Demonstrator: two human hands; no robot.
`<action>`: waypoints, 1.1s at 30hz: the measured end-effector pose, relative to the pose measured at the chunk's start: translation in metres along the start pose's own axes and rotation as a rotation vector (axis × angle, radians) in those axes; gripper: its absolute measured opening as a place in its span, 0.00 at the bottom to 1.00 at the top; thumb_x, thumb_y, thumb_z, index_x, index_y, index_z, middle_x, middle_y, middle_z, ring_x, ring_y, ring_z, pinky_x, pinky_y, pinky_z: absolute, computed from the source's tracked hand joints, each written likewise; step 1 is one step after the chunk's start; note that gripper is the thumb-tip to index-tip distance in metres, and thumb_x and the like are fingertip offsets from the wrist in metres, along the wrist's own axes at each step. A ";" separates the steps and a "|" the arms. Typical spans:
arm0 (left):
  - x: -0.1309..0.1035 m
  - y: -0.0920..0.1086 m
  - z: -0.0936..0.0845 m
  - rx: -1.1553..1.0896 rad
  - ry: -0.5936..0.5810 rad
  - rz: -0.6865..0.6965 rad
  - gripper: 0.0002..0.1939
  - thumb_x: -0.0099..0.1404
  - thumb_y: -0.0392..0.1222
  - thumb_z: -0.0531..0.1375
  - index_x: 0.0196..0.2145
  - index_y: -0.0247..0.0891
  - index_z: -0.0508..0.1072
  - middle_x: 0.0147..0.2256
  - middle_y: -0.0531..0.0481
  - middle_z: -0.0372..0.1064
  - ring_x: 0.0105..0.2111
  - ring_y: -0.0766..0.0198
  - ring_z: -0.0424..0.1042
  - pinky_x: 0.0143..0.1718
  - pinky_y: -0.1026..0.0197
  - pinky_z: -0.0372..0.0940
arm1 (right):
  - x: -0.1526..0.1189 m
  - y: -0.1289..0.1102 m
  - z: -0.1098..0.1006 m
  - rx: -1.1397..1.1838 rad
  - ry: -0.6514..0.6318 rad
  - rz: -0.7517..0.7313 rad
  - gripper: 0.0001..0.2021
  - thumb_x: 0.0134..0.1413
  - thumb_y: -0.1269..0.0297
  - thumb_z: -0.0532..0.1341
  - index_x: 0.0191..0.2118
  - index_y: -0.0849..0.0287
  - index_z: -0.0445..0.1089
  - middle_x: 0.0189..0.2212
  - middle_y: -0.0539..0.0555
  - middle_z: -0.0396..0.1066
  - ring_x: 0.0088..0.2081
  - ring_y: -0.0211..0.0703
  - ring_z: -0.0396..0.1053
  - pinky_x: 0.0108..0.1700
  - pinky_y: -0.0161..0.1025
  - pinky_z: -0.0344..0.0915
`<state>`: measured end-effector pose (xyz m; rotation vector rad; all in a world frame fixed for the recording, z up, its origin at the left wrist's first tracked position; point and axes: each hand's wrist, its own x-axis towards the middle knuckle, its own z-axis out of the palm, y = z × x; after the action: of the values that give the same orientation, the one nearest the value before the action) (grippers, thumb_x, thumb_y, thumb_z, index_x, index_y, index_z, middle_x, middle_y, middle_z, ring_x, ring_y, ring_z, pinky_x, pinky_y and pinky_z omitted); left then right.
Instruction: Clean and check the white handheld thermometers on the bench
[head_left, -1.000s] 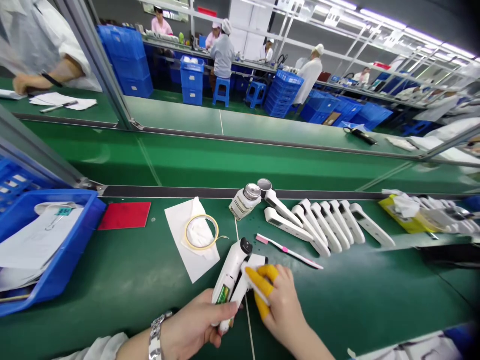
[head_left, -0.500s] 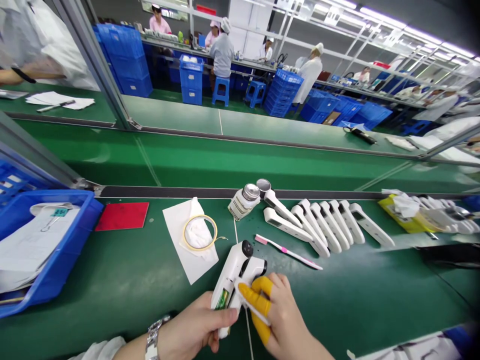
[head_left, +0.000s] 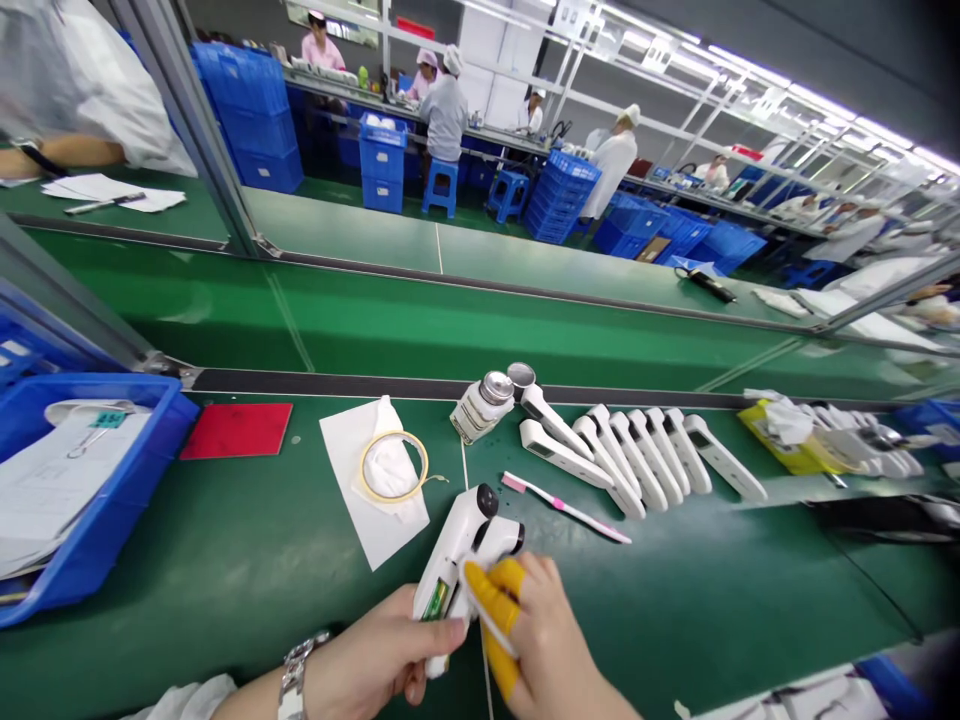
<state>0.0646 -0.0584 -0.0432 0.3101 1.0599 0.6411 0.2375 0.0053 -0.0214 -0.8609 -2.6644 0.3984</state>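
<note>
My left hand [head_left: 390, 640] is closed round two white handheld thermometers side by side, each with a dark-tipped bent head. The left thermometer [head_left: 459, 530] has an open slot showing something green and gold. The other thermometer [head_left: 499, 540] is partly covered by my fingers. My right hand [head_left: 536, 630], with yellow finger covers on some fingers, pinches a thin white piece [head_left: 495, 628] against the second thermometer; its kind is unclear. Just beyond lies a pink and white toothbrush [head_left: 566, 508]. Several more white thermometers [head_left: 637, 455] lie in a row behind it.
A bottle with a metal cap [head_left: 484, 405] stands near a small metal cup [head_left: 521, 375]. Left of it, a tape roll [head_left: 365, 470] rests on white paper [head_left: 341, 440]. A red card [head_left: 236, 430] and a blue bin of papers [head_left: 169, 420] are farther left. A yellow box [head_left: 780, 440] stands right.
The view has shifted slightly, so the table things appear a little farther left. Both hands keep their hold, and the right fingers remain against the second thermometer.
</note>
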 end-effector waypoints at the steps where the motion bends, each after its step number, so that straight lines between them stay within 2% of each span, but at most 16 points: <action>1: 0.000 0.000 0.000 0.001 -0.002 0.004 0.34 0.38 0.61 0.68 0.35 0.35 0.63 0.22 0.57 0.57 0.20 0.74 0.54 0.18 0.69 0.47 | 0.000 0.002 0.001 -0.005 -0.017 -0.016 0.13 0.46 0.73 0.53 0.37 0.62 0.71 0.35 0.61 0.67 0.33 0.49 0.59 0.34 0.44 0.53; 5: 0.000 0.001 0.000 -0.018 -0.001 -0.006 0.34 0.36 0.61 0.68 0.34 0.35 0.63 0.22 0.57 0.57 0.20 0.73 0.54 0.18 0.69 0.47 | -0.004 0.039 -0.005 -0.321 -0.041 0.227 0.08 0.40 0.76 0.54 0.21 0.62 0.69 0.23 0.60 0.65 0.30 0.51 0.60 0.33 0.46 0.54; 7: 0.000 0.001 -0.001 -0.038 -0.006 0.000 0.34 0.37 0.60 0.68 0.35 0.35 0.64 0.22 0.57 0.57 0.20 0.73 0.53 0.18 0.69 0.47 | -0.008 0.058 -0.013 -0.399 -0.027 0.289 0.09 0.40 0.78 0.53 0.18 0.62 0.67 0.19 0.59 0.63 0.27 0.50 0.60 0.30 0.45 0.53; 9: 0.001 0.001 -0.001 -0.055 -0.013 -0.003 0.34 0.37 0.60 0.69 0.35 0.35 0.64 0.22 0.56 0.58 0.20 0.74 0.53 0.18 0.69 0.47 | -0.012 0.061 -0.016 -0.402 0.032 0.278 0.09 0.44 0.76 0.53 0.24 0.63 0.70 0.22 0.60 0.64 0.27 0.50 0.60 0.30 0.44 0.55; 12: 0.002 -0.001 -0.002 -0.065 -0.008 -0.002 0.33 0.37 0.60 0.69 0.34 0.35 0.63 0.22 0.56 0.57 0.20 0.74 0.53 0.18 0.69 0.47 | -0.017 0.041 -0.007 -0.277 0.082 0.118 0.13 0.48 0.72 0.53 0.38 0.63 0.72 0.33 0.63 0.67 0.34 0.51 0.63 0.35 0.45 0.59; 14: 0.002 -0.001 -0.002 -0.063 -0.001 0.013 0.34 0.37 0.60 0.69 0.34 0.35 0.64 0.22 0.57 0.57 0.20 0.74 0.53 0.18 0.69 0.47 | -0.017 0.032 0.005 -0.223 0.056 0.071 0.14 0.47 0.72 0.53 0.38 0.58 0.72 0.34 0.59 0.68 0.35 0.50 0.63 0.38 0.46 0.60; 16: 0.001 -0.001 -0.002 -0.060 -0.005 0.016 0.34 0.37 0.60 0.69 0.36 0.34 0.65 0.21 0.57 0.57 0.20 0.73 0.53 0.18 0.69 0.47 | -0.018 0.038 0.013 -0.287 0.084 0.205 0.11 0.44 0.74 0.52 0.28 0.58 0.72 0.26 0.58 0.66 0.32 0.51 0.63 0.37 0.48 0.60; 17: 0.000 -0.001 -0.002 -0.061 -0.010 0.015 0.35 0.38 0.60 0.69 0.37 0.33 0.65 0.22 0.56 0.57 0.20 0.73 0.53 0.19 0.69 0.47 | -0.021 0.045 0.013 -0.331 0.117 0.286 0.11 0.45 0.74 0.52 0.27 0.59 0.72 0.25 0.59 0.66 0.32 0.53 0.63 0.36 0.50 0.60; 18: 0.000 -0.001 -0.003 -0.064 -0.014 0.017 0.36 0.38 0.60 0.69 0.38 0.32 0.65 0.22 0.56 0.58 0.21 0.73 0.53 0.19 0.69 0.47 | -0.024 0.054 0.012 -0.368 0.161 0.356 0.11 0.47 0.73 0.52 0.29 0.60 0.72 0.26 0.61 0.66 0.33 0.55 0.63 0.35 0.52 0.60; 20: -0.001 -0.002 -0.003 -0.070 -0.029 0.035 0.36 0.39 0.59 0.69 0.39 0.31 0.66 0.23 0.55 0.59 0.22 0.73 0.55 0.20 0.69 0.48 | -0.034 0.064 0.006 -0.339 0.271 0.457 0.15 0.52 0.66 0.54 0.43 0.64 0.70 0.38 0.67 0.67 0.40 0.62 0.63 0.39 0.58 0.60; 22: -0.001 -0.004 -0.003 -0.049 -0.060 0.102 0.36 0.40 0.59 0.69 0.40 0.31 0.66 0.26 0.53 0.61 0.23 0.73 0.57 0.21 0.69 0.50 | -0.044 0.059 0.003 -0.086 0.360 0.543 0.22 0.53 0.58 0.56 0.53 0.62 0.64 0.50 0.67 0.63 0.49 0.64 0.60 0.47 0.60 0.58; 24: 0.001 -0.007 -0.004 0.014 -0.114 0.209 0.35 0.43 0.59 0.68 0.41 0.31 0.66 0.29 0.50 0.64 0.25 0.72 0.60 0.23 0.69 0.53 | -0.047 0.039 0.010 0.368 0.325 0.635 0.22 0.53 0.53 0.58 0.52 0.59 0.65 0.50 0.64 0.65 0.50 0.60 0.62 0.51 0.55 0.59; 26: 0.004 -0.011 -0.005 0.102 -0.179 0.309 0.33 0.46 0.60 0.66 0.40 0.31 0.66 0.33 0.46 0.67 0.26 0.71 0.63 0.24 0.68 0.56 | -0.042 0.014 0.025 0.846 0.196 0.720 0.21 0.52 0.50 0.60 0.48 0.58 0.69 0.44 0.61 0.70 0.44 0.55 0.68 0.46 0.50 0.64; 28: 0.006 -0.014 -0.006 0.170 -0.219 0.357 0.30 0.50 0.60 0.63 0.39 0.30 0.67 0.31 0.46 0.68 0.24 0.70 0.64 0.24 0.67 0.57 | -0.031 -0.007 0.043 1.233 0.114 0.781 0.23 0.48 0.48 0.63 0.46 0.59 0.69 0.37 0.59 0.73 0.34 0.51 0.71 0.37 0.46 0.67; 30: 0.008 -0.015 -0.006 0.189 -0.220 0.374 0.28 0.53 0.60 0.61 0.38 0.30 0.68 0.28 0.47 0.68 0.22 0.70 0.66 0.22 0.68 0.56 | -0.019 -0.019 0.056 1.459 0.125 0.805 0.24 0.44 0.49 0.66 0.43 0.61 0.69 0.32 0.57 0.74 0.28 0.46 0.70 0.31 0.41 0.67; 33: 0.011 -0.013 -0.003 0.163 -0.190 0.391 0.27 0.54 0.59 0.62 0.38 0.30 0.69 0.29 0.45 0.70 0.22 0.69 0.69 0.20 0.70 0.54 | -0.009 -0.022 0.061 1.562 0.218 0.824 0.22 0.43 0.50 0.68 0.40 0.63 0.69 0.28 0.54 0.73 0.26 0.42 0.68 0.28 0.37 0.65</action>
<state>0.0701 -0.0618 -0.0593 0.7182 0.8755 0.8570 0.2101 -0.0271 -0.0717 -1.1205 -0.9571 1.9493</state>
